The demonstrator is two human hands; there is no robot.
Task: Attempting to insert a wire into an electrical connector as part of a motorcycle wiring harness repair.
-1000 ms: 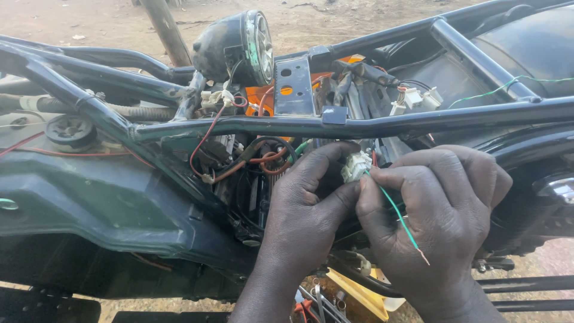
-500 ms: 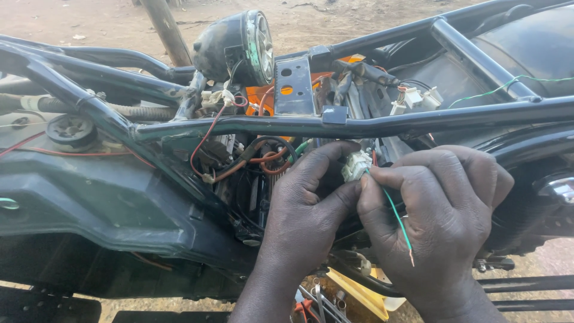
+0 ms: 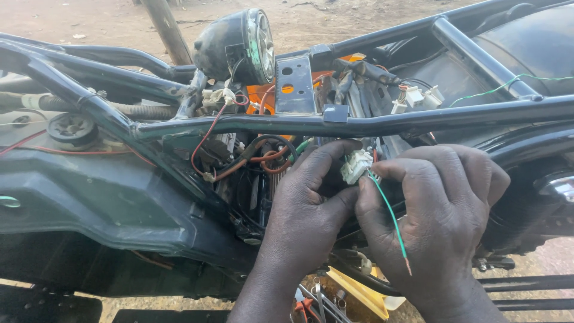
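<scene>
My left hand [image 3: 311, 206] pinches a small white plastic connector [image 3: 355, 164] between thumb and fingers, just under the black frame tube [image 3: 251, 125] of a stripped motorcycle. Beside it, my right hand [image 3: 439, 209] presses a thin green wire [image 3: 390, 218] against that connector; the wire's bare copper end hangs down over the back of the hand. Red and orange wires [image 3: 263, 157] loop in the bay to the left of both hands.
A round black gauge [image 3: 239, 45] sits on the frame above. More white connectors [image 3: 415, 97] and a long green wire [image 3: 502, 87] lie at the upper right. A dark body panel [image 3: 101, 203] fills the left. Sandy ground lies behind; yellow and metal parts sit below the hands.
Both hands stay on the connector almost unmoved. The green wire's free end has swung slightly lower over my right hand.
</scene>
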